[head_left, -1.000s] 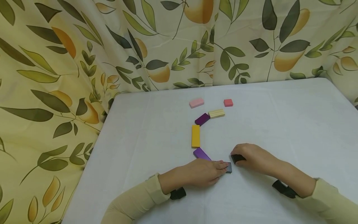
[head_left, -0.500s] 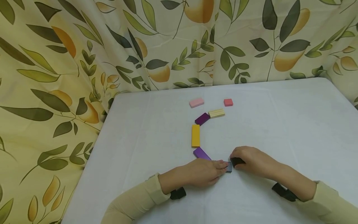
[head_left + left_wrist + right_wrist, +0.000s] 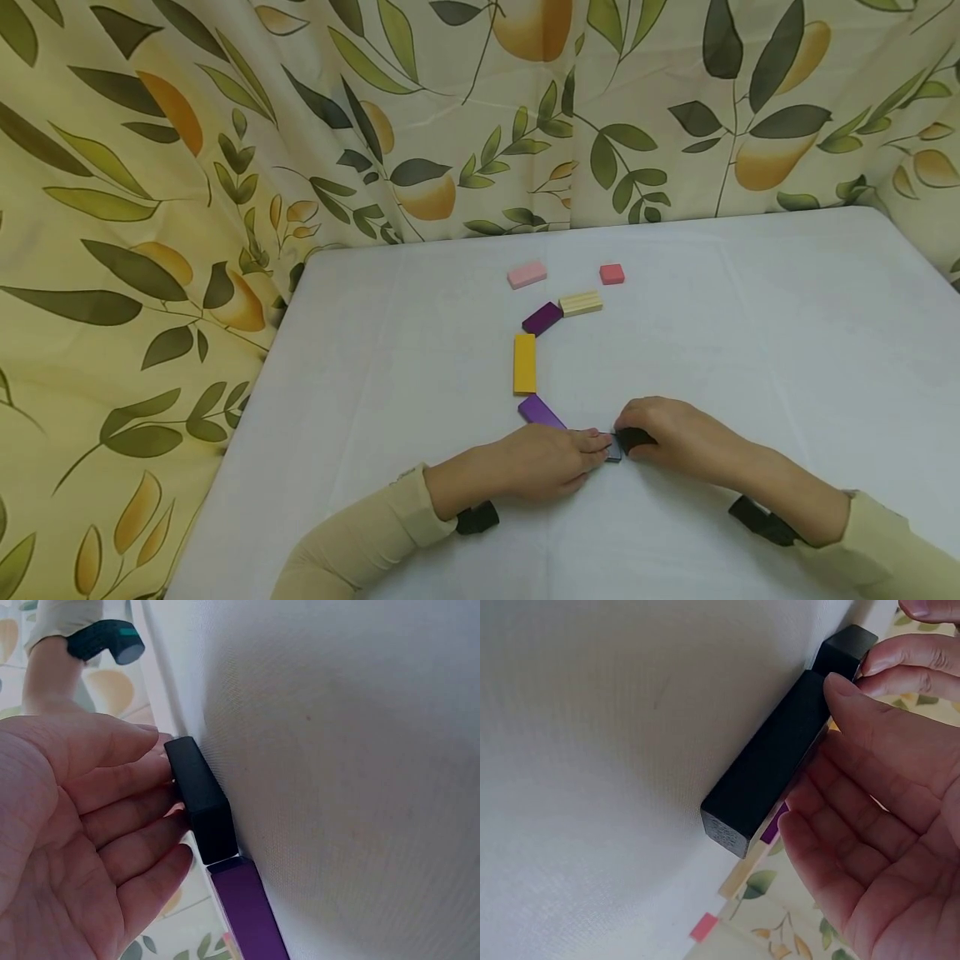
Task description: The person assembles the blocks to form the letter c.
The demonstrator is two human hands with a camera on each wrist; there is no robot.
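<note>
My left hand [image 3: 543, 467] rests its straight fingers on a dark grey wooden block [image 3: 614, 451]; only the block's right end shows from above. In the left wrist view this block [image 3: 204, 799] meets the end of a purple block [image 3: 251, 911], with the fingertips along its side. My right hand [image 3: 678, 433] pinches a black block [image 3: 636, 439] between thumb and fingers. Seen from the right wrist, the black block [image 3: 769, 754] lies end to end with the dark block [image 3: 846, 649] under the left fingers, at a slight angle.
A curve of blocks runs away from my hands: purple [image 3: 542, 411], yellow [image 3: 525, 364], dark purple [image 3: 543, 318] and pale striped wood [image 3: 581, 303]. A pink block [image 3: 527, 274] and a red block [image 3: 612, 274] lie farther back. Patterned cloth [image 3: 480, 125] hangs behind the white table [image 3: 787, 333].
My right hand has moved slightly left and toward me, bringing the black block up to the dark grey block's end. The left hand has stayed in place.
</note>
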